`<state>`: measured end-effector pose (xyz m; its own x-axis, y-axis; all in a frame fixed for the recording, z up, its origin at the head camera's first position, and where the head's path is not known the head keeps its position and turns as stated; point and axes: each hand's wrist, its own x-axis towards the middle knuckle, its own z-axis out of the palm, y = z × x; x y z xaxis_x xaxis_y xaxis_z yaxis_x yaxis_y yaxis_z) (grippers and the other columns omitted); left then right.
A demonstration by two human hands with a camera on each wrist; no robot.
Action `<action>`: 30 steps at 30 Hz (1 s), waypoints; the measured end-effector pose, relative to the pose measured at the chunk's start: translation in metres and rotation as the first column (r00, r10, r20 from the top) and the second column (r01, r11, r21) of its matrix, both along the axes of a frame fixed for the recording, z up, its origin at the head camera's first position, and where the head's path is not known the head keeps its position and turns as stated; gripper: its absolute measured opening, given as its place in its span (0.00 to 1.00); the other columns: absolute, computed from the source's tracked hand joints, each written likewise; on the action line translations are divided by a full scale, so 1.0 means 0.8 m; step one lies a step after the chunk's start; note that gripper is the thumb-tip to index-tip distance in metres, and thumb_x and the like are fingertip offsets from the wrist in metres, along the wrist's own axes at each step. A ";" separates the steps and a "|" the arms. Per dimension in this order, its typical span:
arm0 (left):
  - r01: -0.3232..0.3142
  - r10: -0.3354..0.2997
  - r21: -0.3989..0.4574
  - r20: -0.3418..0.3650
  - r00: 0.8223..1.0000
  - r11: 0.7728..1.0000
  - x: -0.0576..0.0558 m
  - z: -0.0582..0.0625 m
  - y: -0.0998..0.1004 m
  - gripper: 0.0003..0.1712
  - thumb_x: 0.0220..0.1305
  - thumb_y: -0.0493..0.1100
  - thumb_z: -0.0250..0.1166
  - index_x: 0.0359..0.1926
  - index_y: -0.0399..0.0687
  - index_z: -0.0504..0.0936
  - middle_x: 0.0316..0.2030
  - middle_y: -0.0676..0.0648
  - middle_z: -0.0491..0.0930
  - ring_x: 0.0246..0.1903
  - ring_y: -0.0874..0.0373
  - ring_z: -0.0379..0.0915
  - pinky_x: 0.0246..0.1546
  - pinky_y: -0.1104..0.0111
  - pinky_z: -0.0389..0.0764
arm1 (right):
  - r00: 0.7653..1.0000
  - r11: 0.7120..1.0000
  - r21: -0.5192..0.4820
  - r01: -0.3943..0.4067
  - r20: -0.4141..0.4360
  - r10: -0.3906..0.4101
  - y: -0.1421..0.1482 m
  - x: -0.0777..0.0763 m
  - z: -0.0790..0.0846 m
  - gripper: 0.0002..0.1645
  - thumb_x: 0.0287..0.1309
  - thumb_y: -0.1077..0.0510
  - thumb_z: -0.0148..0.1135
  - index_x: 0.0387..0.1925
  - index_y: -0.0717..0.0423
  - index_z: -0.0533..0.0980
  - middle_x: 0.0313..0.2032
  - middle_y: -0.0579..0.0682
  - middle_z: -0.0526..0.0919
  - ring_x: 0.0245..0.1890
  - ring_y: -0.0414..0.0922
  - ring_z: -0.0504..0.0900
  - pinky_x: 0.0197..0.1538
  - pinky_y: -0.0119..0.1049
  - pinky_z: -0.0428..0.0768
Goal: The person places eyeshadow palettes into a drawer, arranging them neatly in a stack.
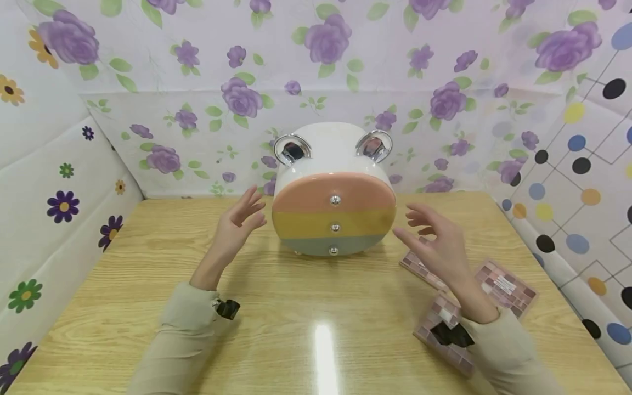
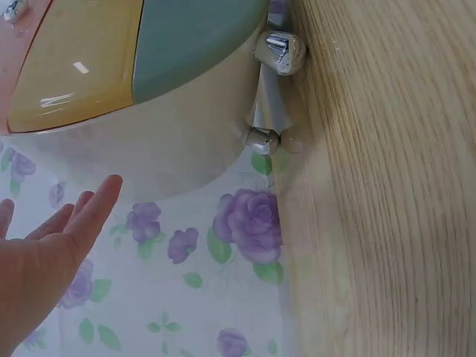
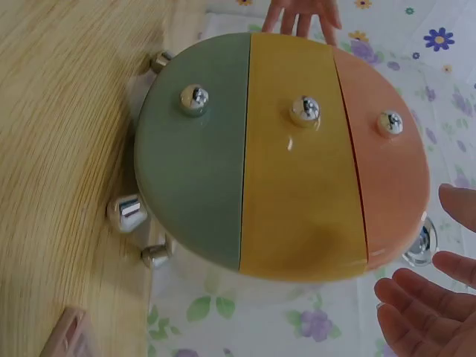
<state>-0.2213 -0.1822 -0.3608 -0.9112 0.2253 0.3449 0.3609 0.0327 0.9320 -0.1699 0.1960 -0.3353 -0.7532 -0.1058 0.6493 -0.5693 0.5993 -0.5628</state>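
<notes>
A white oval storage box [image 1: 326,145] with three drawers stands at the back of the table. Its drawer fronts are orange [image 1: 308,192], yellow [image 1: 306,224] and green [image 1: 306,245], each with a round silver knob, and two silver ear-like rings top it. My left hand [image 1: 237,222] is raised beside its left side, fingers loosely extended and apart from it. On the other side my right hand [image 1: 441,241] hovers with fingers slightly bent, holding nothing. Short silver feet [image 2: 281,52] carry the box, as the left wrist view shows. All three drawers are closed.
Three pinkish checkered palettes lie at the right: one behind the right hand [image 1: 419,269], one farther right [image 1: 513,288], one partly under the right wrist [image 1: 444,345]. Flowered cloth [image 1: 197,82] hangs close behind the box. The wooden table [image 1: 276,312] extends in front.
</notes>
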 end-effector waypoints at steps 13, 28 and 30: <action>0.004 -0.013 0.096 0.094 0.995 0.995 -0.021 -0.003 0.021 0.29 0.69 0.39 0.48 0.69 0.45 0.53 0.68 0.43 0.52 0.63 0.47 0.55 0.53 0.50 0.67 | 0.985 0.983 -0.130 -0.133 -0.132 0.116 -0.051 -0.024 -0.003 0.26 0.38 0.69 0.72 0.45 0.64 0.77 0.30 0.56 0.83 0.28 0.49 0.81 0.28 0.36 0.79; -0.010 0.002 0.072 0.108 0.994 0.997 -0.023 -0.007 0.030 0.28 0.69 0.46 0.48 0.68 0.48 0.57 0.65 0.45 0.59 0.61 0.50 0.59 0.51 0.61 0.73 | 0.960 0.953 -0.231 -0.194 -0.245 0.136 -0.108 -0.037 -0.017 0.25 0.38 0.68 0.72 0.43 0.67 0.76 0.28 0.58 0.82 0.23 0.49 0.81 0.25 0.34 0.79; -0.009 0.001 0.071 0.110 0.994 0.997 -0.023 -0.008 0.030 0.28 0.69 0.46 0.48 0.68 0.47 0.58 0.65 0.45 0.59 0.61 0.50 0.59 0.51 0.62 0.73 | 0.956 0.951 -0.236 -0.199 -0.261 0.135 -0.114 -0.038 -0.017 0.25 0.38 0.68 0.72 0.43 0.67 0.76 0.28 0.58 0.82 0.23 0.48 0.80 0.24 0.34 0.79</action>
<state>-0.2398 -0.1582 -0.3674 -0.9457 0.1986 0.2574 0.2558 -0.0339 0.9661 -0.2004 0.1051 -0.3491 -0.5581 -0.0215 0.8295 -0.7851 0.3370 -0.5196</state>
